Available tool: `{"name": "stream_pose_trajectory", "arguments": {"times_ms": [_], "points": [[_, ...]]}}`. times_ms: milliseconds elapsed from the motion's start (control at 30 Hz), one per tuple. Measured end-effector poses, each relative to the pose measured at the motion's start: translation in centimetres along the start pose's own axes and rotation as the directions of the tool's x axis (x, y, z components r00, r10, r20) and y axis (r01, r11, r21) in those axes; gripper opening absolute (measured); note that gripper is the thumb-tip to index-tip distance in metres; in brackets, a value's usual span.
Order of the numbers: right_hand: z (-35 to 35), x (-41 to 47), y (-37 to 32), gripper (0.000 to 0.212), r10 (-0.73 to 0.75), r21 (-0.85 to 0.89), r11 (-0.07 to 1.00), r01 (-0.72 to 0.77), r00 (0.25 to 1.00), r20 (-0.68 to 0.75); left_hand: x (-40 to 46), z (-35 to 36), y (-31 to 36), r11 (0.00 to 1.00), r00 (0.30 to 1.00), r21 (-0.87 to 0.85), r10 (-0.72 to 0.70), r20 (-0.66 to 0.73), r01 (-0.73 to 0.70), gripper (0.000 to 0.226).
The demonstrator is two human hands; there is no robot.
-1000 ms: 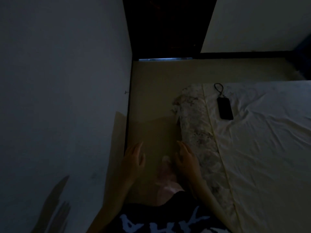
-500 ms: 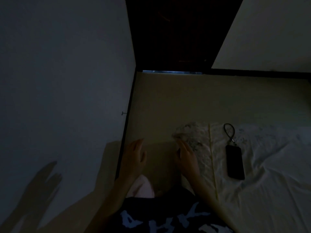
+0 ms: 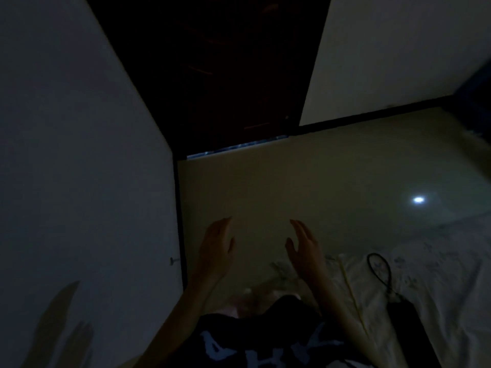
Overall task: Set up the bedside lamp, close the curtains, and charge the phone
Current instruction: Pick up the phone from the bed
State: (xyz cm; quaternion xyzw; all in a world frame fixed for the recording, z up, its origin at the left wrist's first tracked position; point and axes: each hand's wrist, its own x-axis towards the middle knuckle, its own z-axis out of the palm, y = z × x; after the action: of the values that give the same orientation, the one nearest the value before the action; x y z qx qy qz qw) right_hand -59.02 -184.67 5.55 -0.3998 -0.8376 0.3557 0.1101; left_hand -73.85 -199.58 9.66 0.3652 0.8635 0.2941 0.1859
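Both the left hand (image 3: 216,244) and right hand (image 3: 305,247) hang empty with fingers spread over the floor (image 3: 332,187), while the phone (image 3: 405,328), likely light, rigid and slick, lies on the bed sheet (image 3: 451,282), best gripped by its long edges.

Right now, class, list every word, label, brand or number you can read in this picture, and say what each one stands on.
Black shirt: large pale letters, seen upside down and cut off by the picture's lower edge; too blurred and partial to read.
Phone on the bed: no readable mark.
Nothing else bears text.
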Motion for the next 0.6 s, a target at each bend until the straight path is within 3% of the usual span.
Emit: {"name": "stream_pose_trajectory", "arguments": {"times_ms": [233, 467, 600], "points": [[-1.9, 8.6, 1.1, 0.050, 0.181, 0.018, 0.983, -0.180, 0.975, -0.132, 12.9, 1.5, 1.9, 0.989, 0.977, 0.053, 0.131, 0.170, -0.141, 0.047], [-5.8, 19.7, 4.0, 0.048, 0.265, 0.041, 0.964, -0.263, 0.941, -0.212, 26.4, 3.9, 7.1, 0.957, 0.940, 0.079, 0.255, 0.225, -0.279, 0.047], [-9.2, 24.6, 5.3, 0.047, 0.335, 0.094, 0.942, -0.321, 0.896, -0.293, 33.2, 5.7, 11.6, 0.908, 0.878, 0.075, 0.374, 0.298, -0.412, 0.046]]}}
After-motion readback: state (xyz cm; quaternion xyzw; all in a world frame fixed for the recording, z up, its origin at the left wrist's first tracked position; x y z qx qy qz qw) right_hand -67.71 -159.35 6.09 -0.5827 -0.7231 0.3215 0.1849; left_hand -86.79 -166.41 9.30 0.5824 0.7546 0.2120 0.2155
